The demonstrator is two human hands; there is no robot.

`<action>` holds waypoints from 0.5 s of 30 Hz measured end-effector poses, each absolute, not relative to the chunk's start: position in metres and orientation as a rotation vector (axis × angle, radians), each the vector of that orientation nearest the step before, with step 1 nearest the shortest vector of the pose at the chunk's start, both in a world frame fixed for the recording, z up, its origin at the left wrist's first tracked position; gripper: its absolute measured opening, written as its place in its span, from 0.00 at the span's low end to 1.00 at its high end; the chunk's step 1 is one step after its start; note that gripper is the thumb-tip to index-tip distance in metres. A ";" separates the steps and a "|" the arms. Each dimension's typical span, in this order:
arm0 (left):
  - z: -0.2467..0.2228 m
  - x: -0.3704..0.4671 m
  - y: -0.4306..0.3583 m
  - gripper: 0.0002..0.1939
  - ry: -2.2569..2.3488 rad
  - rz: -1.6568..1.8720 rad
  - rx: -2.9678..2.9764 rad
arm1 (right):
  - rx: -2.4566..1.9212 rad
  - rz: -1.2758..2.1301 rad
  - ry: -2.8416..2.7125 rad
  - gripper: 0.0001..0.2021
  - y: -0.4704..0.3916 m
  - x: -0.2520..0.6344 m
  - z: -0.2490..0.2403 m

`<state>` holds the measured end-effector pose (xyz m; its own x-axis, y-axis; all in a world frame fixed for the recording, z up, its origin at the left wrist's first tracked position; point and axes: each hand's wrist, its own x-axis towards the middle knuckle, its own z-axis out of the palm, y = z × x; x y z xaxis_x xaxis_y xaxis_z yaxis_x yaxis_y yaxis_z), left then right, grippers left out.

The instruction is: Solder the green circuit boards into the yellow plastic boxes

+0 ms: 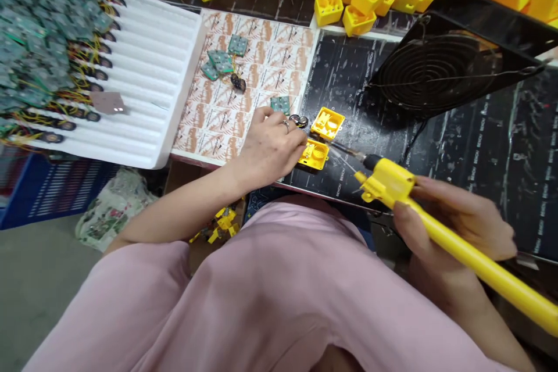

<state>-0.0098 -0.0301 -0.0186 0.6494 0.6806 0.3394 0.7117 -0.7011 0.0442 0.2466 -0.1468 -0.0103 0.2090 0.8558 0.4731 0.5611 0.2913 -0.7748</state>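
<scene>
My left hand [272, 142] rests at the table's front edge, fingers bent, thumb and fingertips closed on the left side of an open yellow plastic case [318, 154]. Directly behind it lies a second yellow case half [328, 123], its hollow side up. In my right hand [473, 218] is a yellow soldering iron [392, 179], gripped round its handle. Its thin metal tip points left to the two cases; whether it touches them I cannot tell. Beside my left fingers are a small green circuit board [280, 104] and a black round part with wires [299, 121].
A white ridged foam tray [148, 70] at left carries heaped circuit boards [43, 29] with wires. Several loose boards [220, 61] lie on patterned paper [261, 70]. Yellow cases [329, 7] are piled at the back. A black fan [436, 72] stands at back right.
</scene>
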 end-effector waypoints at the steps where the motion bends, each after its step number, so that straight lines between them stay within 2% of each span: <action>1: -0.019 -0.008 -0.030 0.14 -1.155 -0.505 -2.749 | -1.341 0.331 -1.551 0.22 -0.147 0.246 -0.009; 9: -0.019 -0.005 -0.029 0.15 -1.047 -0.479 -2.701 | -1.134 0.112 -1.995 0.09 -0.129 0.239 -0.001; 15: -0.017 -0.002 -0.029 0.15 -1.129 -0.408 -2.745 | -1.033 0.053 -2.056 0.12 -0.122 0.234 0.002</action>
